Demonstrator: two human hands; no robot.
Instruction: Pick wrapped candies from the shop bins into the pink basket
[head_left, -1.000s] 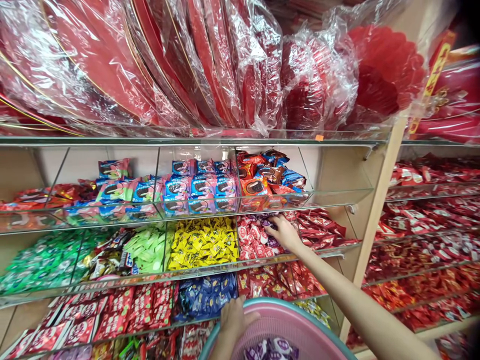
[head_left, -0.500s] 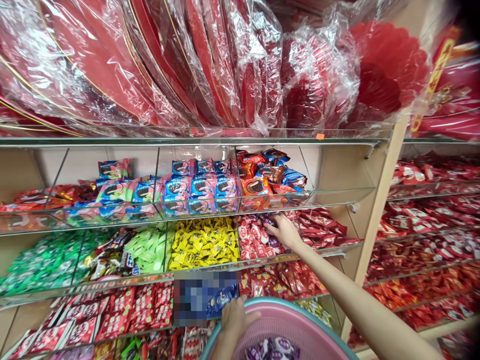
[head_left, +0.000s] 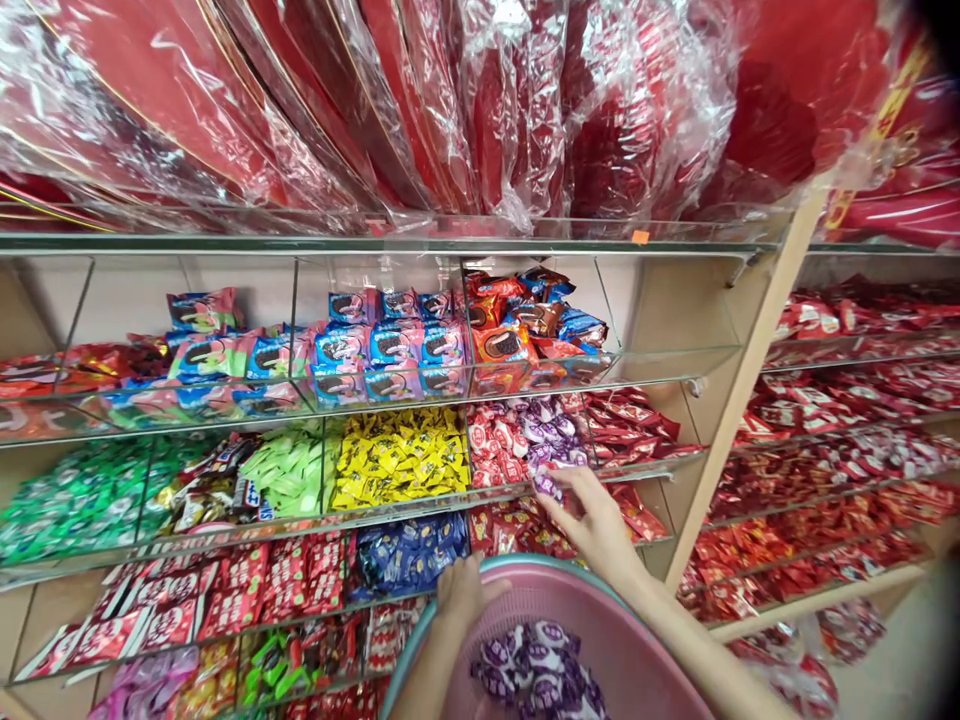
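Drawn back toward the camera since the earlier frame, a person's right hand (head_left: 600,525) has left the stocked shelf and now hovers above the basket. At left, green candies (head_left: 82,490) lie heaped beyond a glass divider, with yellow candies (head_left: 401,455) farther along the same row. Near the center, the left hand (head_left: 459,595) clasps the rim of the pink basket (head_left: 637,640), thumb over the inner side; its outer fingertips are hidden. Purple candies (head_left: 536,670) are piled inside. Just right of them, above the far rim, the right grip is narrow, thumb and fingers pinching a purple-and-white wrapped candy (head_left: 548,483); whether the palm holds more cannot be told. Each piece looks light and firm, its smooth wrapper likely slippery, best taken around the plump middle. The basket seems stiff, steadiest by its rim. Farther right, red candies (head_left: 626,425) fill the neighboring compartment.
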